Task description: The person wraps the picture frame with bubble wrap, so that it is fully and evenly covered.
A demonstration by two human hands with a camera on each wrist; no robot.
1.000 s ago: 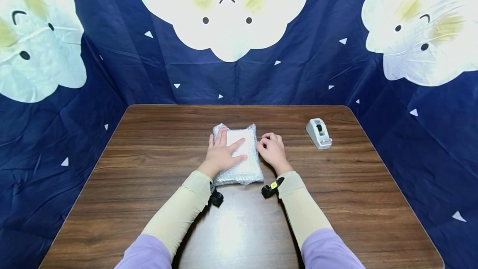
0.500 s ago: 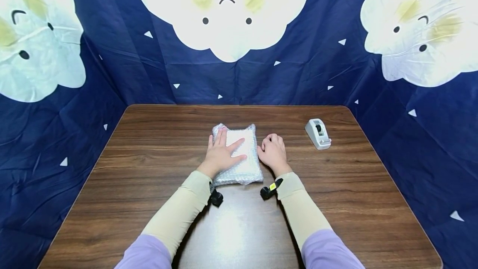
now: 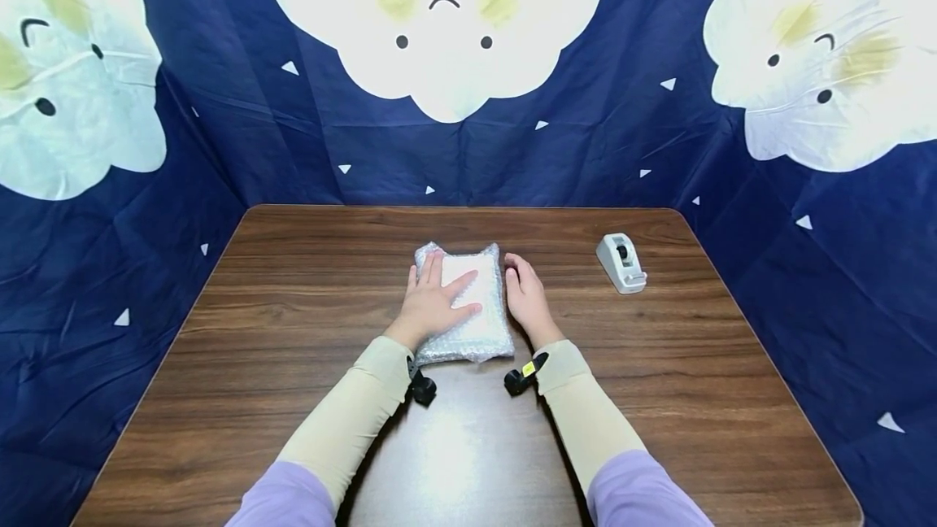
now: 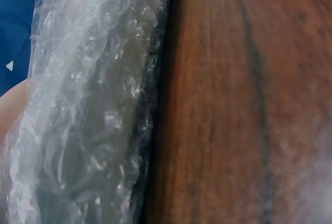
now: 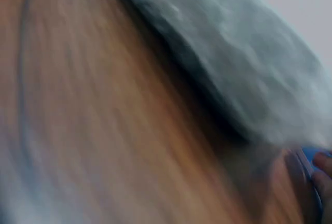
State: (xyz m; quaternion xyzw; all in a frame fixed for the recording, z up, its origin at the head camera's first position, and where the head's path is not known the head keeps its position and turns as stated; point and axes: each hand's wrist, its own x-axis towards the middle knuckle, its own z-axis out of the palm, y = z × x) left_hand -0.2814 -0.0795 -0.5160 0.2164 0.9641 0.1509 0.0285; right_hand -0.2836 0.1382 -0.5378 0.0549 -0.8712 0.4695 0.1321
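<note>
Pressing flat with spread fingers, the left hand (image 3: 433, 305) pins the bubble-wrapped parcel (image 3: 468, 324) mid-tabletop while the right hand (image 3: 524, 293), curled a moment ago, has straightened against its right edge, squaring it; tape dispenser (image 3: 621, 262) waits right.

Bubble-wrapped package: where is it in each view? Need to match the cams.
Head: bubble-wrapped package lies at table centre, under the left hand, with the right hand against its right edge.
Left wrist: package fills the left half, lying on wood.
Right wrist: blurred; package runs across the upper right.
Shared landmark: the wooden table, whose brown grain shows beside the package in all three views.
</note>
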